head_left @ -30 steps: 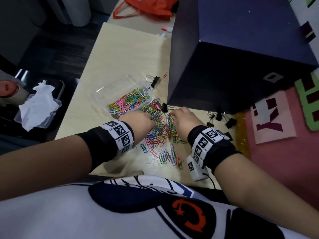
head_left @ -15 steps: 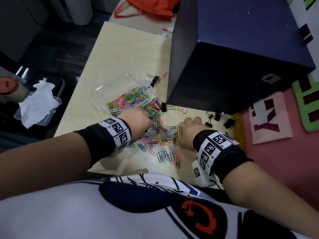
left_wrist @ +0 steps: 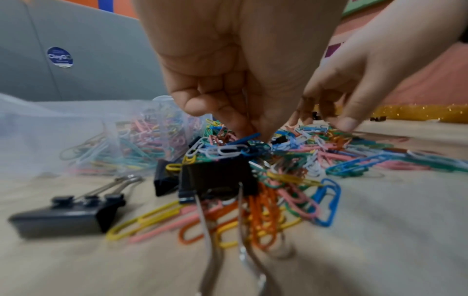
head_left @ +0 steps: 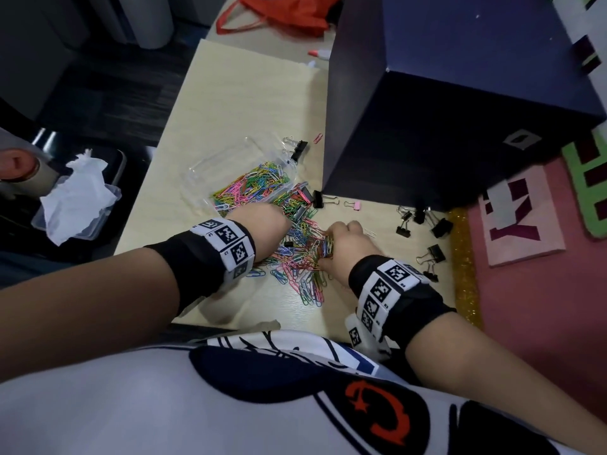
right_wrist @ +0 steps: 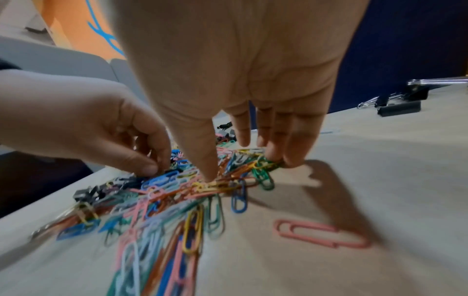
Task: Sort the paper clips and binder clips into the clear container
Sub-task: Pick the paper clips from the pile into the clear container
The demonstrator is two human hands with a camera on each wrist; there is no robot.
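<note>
Fingers (right_wrist: 291,158) of the right hand (head_left: 348,247) are raking paper clips (head_left: 299,257); left hand (head_left: 262,224) is pinching some. Clear container (head_left: 203,165) is half-filling, binder clips (head_left: 407,224) lying scattered.

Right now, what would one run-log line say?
left hand: pinching clips | right hand: raking clips | container: partly filled | binder clips: loose on table

Bare forearms, banded wrists, printed white shirt

Each wrist wears a black cuff (head_left: 193,261) ringed by white blocks with black square markers (head_left: 387,284); a thin cable trails from the right one. The shirt (head_left: 230,399) is white with navy shapes and a red emblem.
</note>
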